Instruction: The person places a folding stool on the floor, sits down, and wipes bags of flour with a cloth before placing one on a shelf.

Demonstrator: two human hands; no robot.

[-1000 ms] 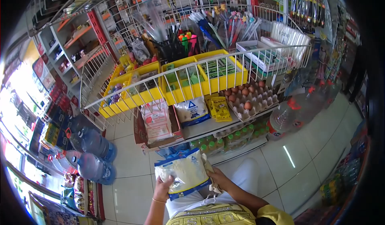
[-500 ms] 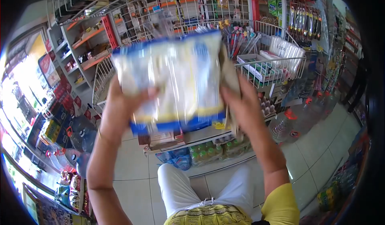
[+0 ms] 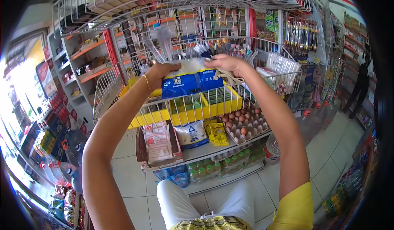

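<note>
A blue-and-white plastic pack (image 3: pixel 184 85) with a yellow stripe is held level over the wire basket rack (image 3: pixel 188 111). My left hand (image 3: pixel 159 74) grips its left end, thumb on top. My right hand (image 3: pixel 225 64) is closed on the right end, with a beige cloth (image 3: pixel 230 77) bunched under its fingers. Yellow boxes (image 3: pixel 223 107) with green packets sit in the rack just below the pack. Behind it stand clear plastic-wrapped items (image 3: pixel 164 43) and pens (image 3: pixel 203 49).
The shelf below holds a white-and-blue bag (image 3: pixel 192 135), yellow packets (image 3: pixel 216 134), egg trays (image 3: pixel 256 127) and a box of pink-and-white packs (image 3: pixel 157 144). Green-capped bottles (image 3: pixel 205 170) stand lower down. Large bottles (image 3: pixel 65 170) line the left. A person in dark clothes (image 3: pixel 361 82) stands far right.
Both hands have moved forward, away from my body, with the pack. It has tipped from facing me to lying nearly flat over the rack, uncovering the shelf below.
</note>
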